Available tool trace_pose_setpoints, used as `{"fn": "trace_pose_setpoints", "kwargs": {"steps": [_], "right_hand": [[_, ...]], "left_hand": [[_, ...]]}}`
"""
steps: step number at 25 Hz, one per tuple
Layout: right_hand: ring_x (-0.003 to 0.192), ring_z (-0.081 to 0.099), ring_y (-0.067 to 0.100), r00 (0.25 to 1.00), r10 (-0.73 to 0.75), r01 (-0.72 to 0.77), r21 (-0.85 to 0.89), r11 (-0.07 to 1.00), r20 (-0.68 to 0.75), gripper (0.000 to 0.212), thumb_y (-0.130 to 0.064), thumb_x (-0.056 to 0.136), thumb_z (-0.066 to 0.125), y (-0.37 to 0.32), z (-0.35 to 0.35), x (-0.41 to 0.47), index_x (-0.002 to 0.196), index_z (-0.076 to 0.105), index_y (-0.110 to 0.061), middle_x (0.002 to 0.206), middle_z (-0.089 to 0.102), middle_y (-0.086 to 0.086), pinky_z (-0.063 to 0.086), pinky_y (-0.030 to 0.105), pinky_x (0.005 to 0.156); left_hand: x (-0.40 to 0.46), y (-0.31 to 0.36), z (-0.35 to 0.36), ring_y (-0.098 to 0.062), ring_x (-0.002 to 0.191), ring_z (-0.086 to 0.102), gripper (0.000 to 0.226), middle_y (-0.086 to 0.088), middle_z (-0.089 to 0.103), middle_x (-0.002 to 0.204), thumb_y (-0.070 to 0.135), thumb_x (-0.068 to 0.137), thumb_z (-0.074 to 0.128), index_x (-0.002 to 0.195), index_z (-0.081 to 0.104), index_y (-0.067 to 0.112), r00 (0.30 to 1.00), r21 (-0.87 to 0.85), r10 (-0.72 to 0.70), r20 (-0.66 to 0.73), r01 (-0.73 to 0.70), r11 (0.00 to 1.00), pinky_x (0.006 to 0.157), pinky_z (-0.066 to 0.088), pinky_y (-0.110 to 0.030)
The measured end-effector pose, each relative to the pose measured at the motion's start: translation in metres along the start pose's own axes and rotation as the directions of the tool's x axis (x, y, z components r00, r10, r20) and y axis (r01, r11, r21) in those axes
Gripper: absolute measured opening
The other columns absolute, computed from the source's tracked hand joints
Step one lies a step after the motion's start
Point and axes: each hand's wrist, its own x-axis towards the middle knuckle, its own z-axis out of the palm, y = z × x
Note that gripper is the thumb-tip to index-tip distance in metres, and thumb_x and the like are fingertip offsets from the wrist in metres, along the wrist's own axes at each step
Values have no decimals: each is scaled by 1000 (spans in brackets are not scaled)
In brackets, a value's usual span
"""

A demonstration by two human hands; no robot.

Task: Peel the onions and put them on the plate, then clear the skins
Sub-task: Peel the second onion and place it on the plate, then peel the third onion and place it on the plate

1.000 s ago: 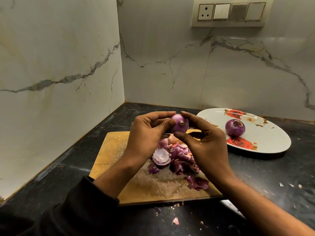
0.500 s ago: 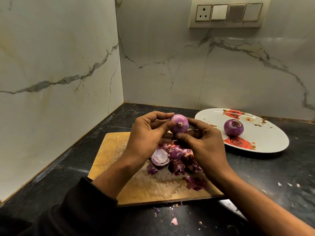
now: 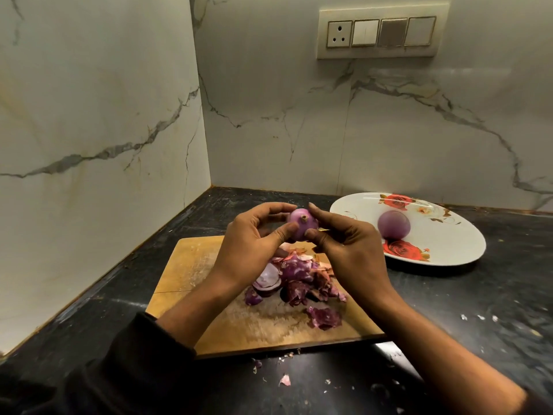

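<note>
Your left hand [image 3: 251,244] and right hand [image 3: 344,250] both hold one onion [image 3: 302,224] in a fingertip grip, raised above the board [image 3: 191,265]. Skins [image 3: 299,277] lie piled on the board below your hands. A second onion [image 3: 393,224] sits on the plate [image 3: 454,247], far right on the tabletop [image 3: 493,295].

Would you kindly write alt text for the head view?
Both hands, left hand and right hand, hold a peeled onion above a cutting board strewn with purple skins. Another onion sits on a floral plate.
</note>
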Motion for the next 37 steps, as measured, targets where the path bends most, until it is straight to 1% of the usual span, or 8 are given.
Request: {"fn": "trace_pose_setpoints", "kwargs": {"steps": [4, 11, 15, 18, 23, 27, 30, 37], "right_hand": [[98, 68, 12, 999, 26, -23, -70, 997, 46, 41, -12, 86, 75, 1, -17, 10, 126, 68, -20, 111, 71, 1, 59, 36, 86], [91, 69, 8, 981, 80, -118, -217, 969, -178, 33, -20, 82, 81, 18, -63, 37, 112, 71, -14, 101, 74, -2, 58, 22, 76], [93, 68, 9, 964, 133, -201, -300, 933, -230, 33, -24, 84, 79, 36, -82, 42, 114, 72, -13, 105, 74, 1, 54, 21, 79], [100, 68, 15, 959, 186, -252, -342, 905, -215, 35, -23, 87, 76, 46, -88, 43, 120, 71, -12, 113, 74, 5, 54, 27, 87], [78, 59, -1, 960, 238, -280, -436, 855, -150, 21, -16, 91, 70, 58, -87, 46, 112, 75, -15, 107, 75, 3, 43, 10, 69], [111, 63, 19, 939, 326, -340, -467, 816, -112, 35, -11, 96, 61, 66, -87, 47, 131, 64, -11, 125, 68, 8, 44, 24, 91], [120, 60, 24, 943, 324, -318, -513, 797, -80, 40, -11, 96, 60, 69, -85, 47, 137, 59, -11, 132, 64, 10, 45, 33, 101], [123, 58, 24, 961, 266, -263, -573, 776, -81, 44, -17, 96, 63, 67, -80, 48, 139, 56, -12, 135, 62, 9, 45, 29, 97]], "left_hand": [[12, 8, 13, -8, 95, 72, 30, 1, 72, 108, 13, 88, 72, 116, 67, 21, 999, 96, -41, 30, 38, 995, 64, 60, -25], [64, 19, 69, -17, 84, 74, 30, -5, 72, 104, 16, 87, 75, 116, 65, 12, 980, 151, -166, 110, 149, 977, 72, 63, -35], [83, 8, 109, -17, 81, 72, 32, -4, 71, 103, 18, 87, 77, 115, 66, 10, 980, 264, -161, 119, 125, 956, 68, 62, -31], [93, -4, 126, -16, 76, 73, 28, -5, 72, 97, 18, 88, 76, 112, 67, 8, 973, 306, -189, 136, 140, 942, 69, 63, -32], [100, -21, 140, -16, 90, 69, 24, -4, 73, 100, 23, 89, 74, 109, 72, 11, 980, 539, -112, 167, 4, 842, 85, 58, -38], [96, -28, 142, -18, 97, 66, 24, -4, 73, 108, 26, 92, 70, 114, 72, 15, 975, 626, -92, 204, -57, 778, 90, 55, -40], [93, -28, 141, -20, 102, 65, 28, -2, 72, 114, 28, 97, 62, 121, 68, 18, 968, 655, -100, 229, -77, 752, 92, 54, -42], [94, -25, 138, -22, 113, 63, 39, -2, 67, 127, 30, 98, 60, 135, 59, 18, 960, 700, -114, 257, -103, 707, 97, 53, -43]]}}
